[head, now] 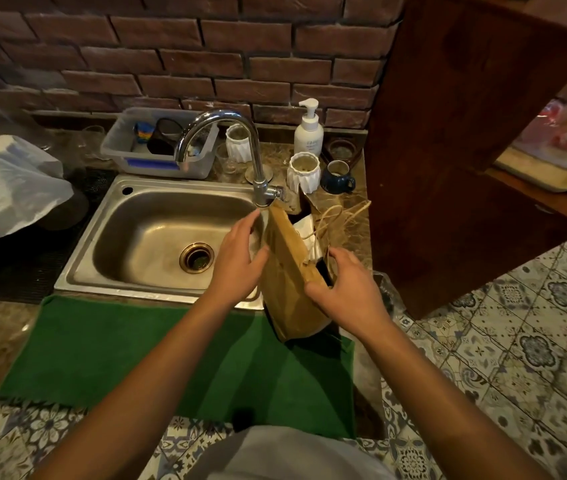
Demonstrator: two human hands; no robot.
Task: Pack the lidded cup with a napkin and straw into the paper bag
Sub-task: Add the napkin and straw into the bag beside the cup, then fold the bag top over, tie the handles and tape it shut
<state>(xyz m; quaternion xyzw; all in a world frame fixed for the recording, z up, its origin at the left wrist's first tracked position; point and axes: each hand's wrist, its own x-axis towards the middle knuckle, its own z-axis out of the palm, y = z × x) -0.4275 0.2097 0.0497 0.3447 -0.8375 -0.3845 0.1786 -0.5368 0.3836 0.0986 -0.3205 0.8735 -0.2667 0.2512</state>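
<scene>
A brown paper bag [287, 282] stands upright on the counter at the right edge of the sink, its mouth open toward the far side. A white napkin [306, 233] shows inside the opening. The bag's twine handles [339, 216] splay out at the top right. My left hand [238, 258] presses flat against the bag's left wall, fingers spread. My right hand [348, 285] grips the bag's near right edge. The cup and straw are hidden inside the bag or out of sight.
A steel sink [157, 233] with a tall tap [258, 157] lies left of the bag. Behind it stand a grey tub [157, 147], white ribbed cups [304, 171], a blue mug [337, 176] and a soap pump bottle [308, 129]. A green mat [136, 362] covers the near counter. A wooden cabinet [465, 168] rises at right.
</scene>
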